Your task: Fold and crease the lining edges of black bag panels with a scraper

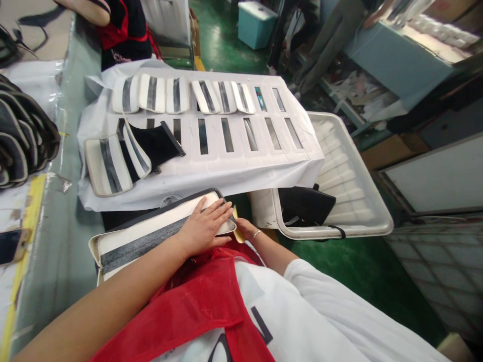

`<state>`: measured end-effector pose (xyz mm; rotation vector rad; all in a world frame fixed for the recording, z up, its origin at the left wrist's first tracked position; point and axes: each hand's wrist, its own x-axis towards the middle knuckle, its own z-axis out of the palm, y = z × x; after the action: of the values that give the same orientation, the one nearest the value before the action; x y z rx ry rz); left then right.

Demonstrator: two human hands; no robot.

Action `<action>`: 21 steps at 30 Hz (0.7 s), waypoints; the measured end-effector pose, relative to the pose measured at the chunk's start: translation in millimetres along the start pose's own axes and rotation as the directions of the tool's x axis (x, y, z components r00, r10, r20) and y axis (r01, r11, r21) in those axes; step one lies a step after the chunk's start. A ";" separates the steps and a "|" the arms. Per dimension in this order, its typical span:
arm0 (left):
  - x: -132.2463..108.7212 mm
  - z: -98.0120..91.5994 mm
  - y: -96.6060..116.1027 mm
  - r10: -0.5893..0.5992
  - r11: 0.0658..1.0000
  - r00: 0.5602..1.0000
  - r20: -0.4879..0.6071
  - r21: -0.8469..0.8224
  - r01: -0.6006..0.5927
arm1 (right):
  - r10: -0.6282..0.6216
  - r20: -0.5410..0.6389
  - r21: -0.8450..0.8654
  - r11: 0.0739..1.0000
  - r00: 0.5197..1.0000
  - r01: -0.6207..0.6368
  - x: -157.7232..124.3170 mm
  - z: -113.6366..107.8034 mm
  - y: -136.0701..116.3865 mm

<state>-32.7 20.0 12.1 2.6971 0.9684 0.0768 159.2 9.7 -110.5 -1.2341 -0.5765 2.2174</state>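
Two bare hands meet at the right end of a cream panel [151, 234] with a grey stripe, lying across the person's lap. The left hand [206, 227] rests flat on it, fingers spread, gripping nothing. The right hand [247, 230] sits just past that end by a small yellowish piece [237, 229]; its fingers are hidden, so I cannot tell their grip. Beyond the panel stands a white-covered table [241, 168]; right of the panel, a white tray [350, 171].
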 end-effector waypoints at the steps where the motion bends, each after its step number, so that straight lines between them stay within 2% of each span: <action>1: -0.5 1.0 0.9 -0.012 1.000 1.000 0.000 0.005 0.012 | -0.012 -0.053 -0.018 1.000 0.999 0.011 -8.8 -12.7 -3.7; 3: -0.8 3.0 2.9 -0.036 0.999 0.999 -0.005 0.014 0.036 | -0.031 -0.120 -0.069 0.997 0.992 0.023 -34.6 -35.3 -15.5; 5: -0.5 4.6 4.8 -0.055 0.998 0.998 -0.013 0.019 0.055 | -0.030 -0.108 -0.139 0.990 0.994 0.015 -65.6 -46.8 -31.5; 7: -0.2 5.7 6.2 -0.065 0.998 0.998 -0.021 0.019 0.065 | 0.017 0.014 -0.317 0.948 1.000 -0.011 -91.8 -42.3 -48.1; 9: -0.7 6.1 6.8 -0.072 0.997 0.997 -0.030 0.014 0.072 | 0.081 0.155 -0.508 0.861 0.985 0.009 -105.3 -25.5 -61.9; 11: -2.0 6.2 6.7 -0.078 0.997 0.996 -0.037 0.011 0.078 | 0.120 0.253 -0.620 0.782 0.960 0.065 -105.1 -5.2 -71.8; 14: -4.6 7.0 5.6 -0.090 0.996 0.994 -0.057 0.016 0.091 | 0.156 0.333 -0.678 0.725 0.930 0.121 -91.8 14.7 -80.8; 19: -6.9 10.9 4.0 -0.118 0.993 0.984 -0.135 -0.021 0.116 | 0.225 0.385 -0.676 0.729 0.895 0.108 -80.7 14.4 -88.4; 21: -7.3 12.3 3.7 -0.136 0.990 0.977 -0.162 -0.044 0.130 | 0.241 0.375 -0.675 0.733 0.895 0.086 -81.9 11.7 -89.3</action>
<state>-34.4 9.7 1.6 2.6205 1.1826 0.2907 206.8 25.1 0.5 -1.0548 -1.6783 2.4592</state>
